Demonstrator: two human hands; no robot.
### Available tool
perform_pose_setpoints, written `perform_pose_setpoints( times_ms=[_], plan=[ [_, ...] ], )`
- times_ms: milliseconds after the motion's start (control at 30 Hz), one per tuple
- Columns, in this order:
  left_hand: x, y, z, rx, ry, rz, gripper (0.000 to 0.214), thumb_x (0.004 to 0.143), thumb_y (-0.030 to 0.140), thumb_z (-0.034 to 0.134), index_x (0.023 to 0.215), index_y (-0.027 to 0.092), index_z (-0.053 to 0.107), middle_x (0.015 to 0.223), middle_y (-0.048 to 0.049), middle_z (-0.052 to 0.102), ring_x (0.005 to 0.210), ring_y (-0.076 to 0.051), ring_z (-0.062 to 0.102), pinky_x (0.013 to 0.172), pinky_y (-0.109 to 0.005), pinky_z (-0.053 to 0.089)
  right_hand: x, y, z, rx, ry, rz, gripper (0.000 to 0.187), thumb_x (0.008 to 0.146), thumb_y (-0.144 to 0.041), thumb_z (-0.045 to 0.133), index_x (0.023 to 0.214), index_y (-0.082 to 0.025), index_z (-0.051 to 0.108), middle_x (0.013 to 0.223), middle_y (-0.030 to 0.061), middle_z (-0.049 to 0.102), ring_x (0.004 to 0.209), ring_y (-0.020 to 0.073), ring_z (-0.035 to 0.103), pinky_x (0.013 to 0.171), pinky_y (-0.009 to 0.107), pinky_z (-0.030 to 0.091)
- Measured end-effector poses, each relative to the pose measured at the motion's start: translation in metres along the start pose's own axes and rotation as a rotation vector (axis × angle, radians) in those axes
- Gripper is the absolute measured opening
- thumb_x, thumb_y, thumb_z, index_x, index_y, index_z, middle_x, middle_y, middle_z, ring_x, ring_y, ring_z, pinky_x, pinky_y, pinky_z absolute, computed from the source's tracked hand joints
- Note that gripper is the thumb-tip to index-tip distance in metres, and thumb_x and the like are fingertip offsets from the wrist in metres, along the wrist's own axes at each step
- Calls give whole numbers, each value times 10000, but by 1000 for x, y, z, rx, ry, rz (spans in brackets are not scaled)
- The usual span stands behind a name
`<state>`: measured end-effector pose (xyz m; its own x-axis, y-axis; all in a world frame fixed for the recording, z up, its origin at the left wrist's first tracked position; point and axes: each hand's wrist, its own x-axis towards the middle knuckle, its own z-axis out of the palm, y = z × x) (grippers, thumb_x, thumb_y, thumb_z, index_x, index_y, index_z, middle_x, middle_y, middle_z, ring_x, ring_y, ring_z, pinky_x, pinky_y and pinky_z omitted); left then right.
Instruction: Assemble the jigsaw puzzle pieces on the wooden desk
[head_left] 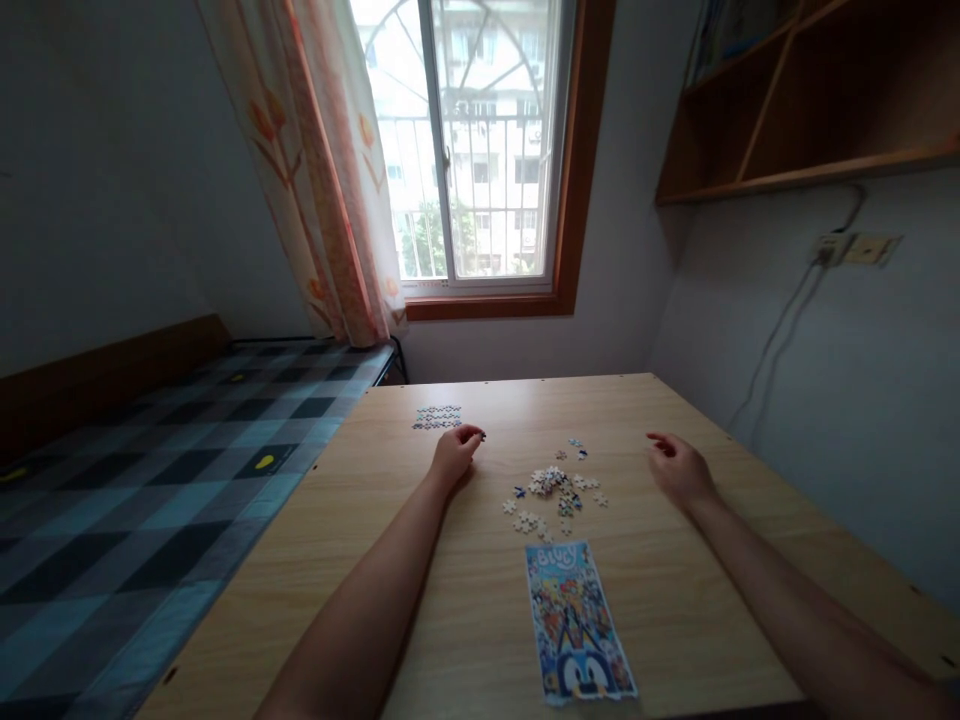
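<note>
My left hand point(454, 455) is closed in a pinch on a small dark jigsaw puzzle piece point(482, 436), just right of several rows of puzzle pieces point(437, 418) laid out at the far left of the table. Over the right side of the table, my right hand point(679, 468) has its index finger stretched out and holds nothing that I can see. Between the hands lies a loose pile of puzzle pieces point(551, 481), many pale side up, with a few blue ones around it. Nearer to me rests a colourful "Bluey" picture sheet point(577, 620), flat on the wood.
The light wooden table point(465, 590) reaches toward the window point(487, 150). A bed with a checked cover point(187, 480) stands along the left, beside a flowered curtain point(315, 170). On the right wall are a wooden shelf point(810, 165) and a socket with a cable point(831, 246).
</note>
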<state>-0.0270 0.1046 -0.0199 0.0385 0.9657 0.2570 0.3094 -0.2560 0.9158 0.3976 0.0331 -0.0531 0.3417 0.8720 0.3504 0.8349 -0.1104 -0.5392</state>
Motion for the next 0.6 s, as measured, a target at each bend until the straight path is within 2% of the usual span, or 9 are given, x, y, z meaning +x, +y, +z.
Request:
perform_pose_setpoints(
  times_ms=[200, 367, 467, 600],
  plan=[
    [2, 0, 0, 104, -3, 25, 249, 755, 325, 588, 843, 155, 747, 633, 0, 640, 541, -129, 531, 492, -228, 416, 0, -16, 7, -222, -127, -97, 416, 913, -324, 485, 1270, -206, 663, 1335, 103, 644, 1220, 275, 573, 1081, 393, 400],
    [3, 2, 0, 171, 14, 43, 238, 758, 297, 581, 837, 157, 757, 685, -18, 688, 614, -148, 585, 580, -248, 456, 2, -22, 13, -357, -219, -80, 490, 967, -388, 400, 1394, -222, 572, 1489, 96, 524, 1373, 268, 455, 1165, 437, 295],
    [3, 3, 0, 200, 15, 46, 250, 775, 302, 574, 854, 160, 765, 724, -30, 717, 664, -164, 624, 632, -262, 483, 8, -23, 18, -410, -265, -38, 543, 992, -439, 332, 1475, -246, 489, 1572, 98, 420, 1449, 288, 356, 1181, 518, 237],
    [3, 5, 0, 232, 6, 54, 241, 767, 279, 572, 844, 170, 773, 764, -36, 745, 735, -183, 664, 711, -280, 509, 19, -24, 25, -453, -313, 14, 580, 1003, -491, 279, 1529, -283, 409, 1623, 91, 333, 1482, 313, 295, 1174, 591, 196]
  ],
)
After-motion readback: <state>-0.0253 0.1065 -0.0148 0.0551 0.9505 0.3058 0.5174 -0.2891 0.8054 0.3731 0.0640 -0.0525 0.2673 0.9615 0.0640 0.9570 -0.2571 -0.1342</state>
